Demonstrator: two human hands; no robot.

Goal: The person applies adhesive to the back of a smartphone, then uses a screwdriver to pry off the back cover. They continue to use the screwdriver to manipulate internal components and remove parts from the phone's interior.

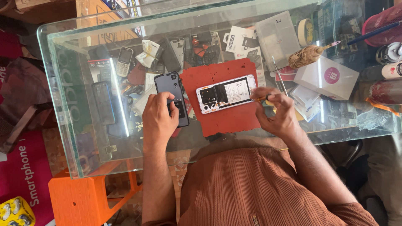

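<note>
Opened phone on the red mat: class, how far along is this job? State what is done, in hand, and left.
Done: the dark back cover is off, under the left hand. In hand: the right hand puts a small tool to the opened phone. Left: the phone still lies open on the red mat.

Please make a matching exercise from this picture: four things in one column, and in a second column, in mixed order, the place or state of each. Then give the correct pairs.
Things:
1. opened phone
2. dark back cover
3. white box
4. brush with the wooden handle

Places or states:
A. under the left hand
B. lies on the red mat, its inside showing
C. rests beyond the white box, on the right side of the glass table
D. bears a round pink mark on top

Pairs: 1-B, 2-A, 3-D, 4-C
</note>
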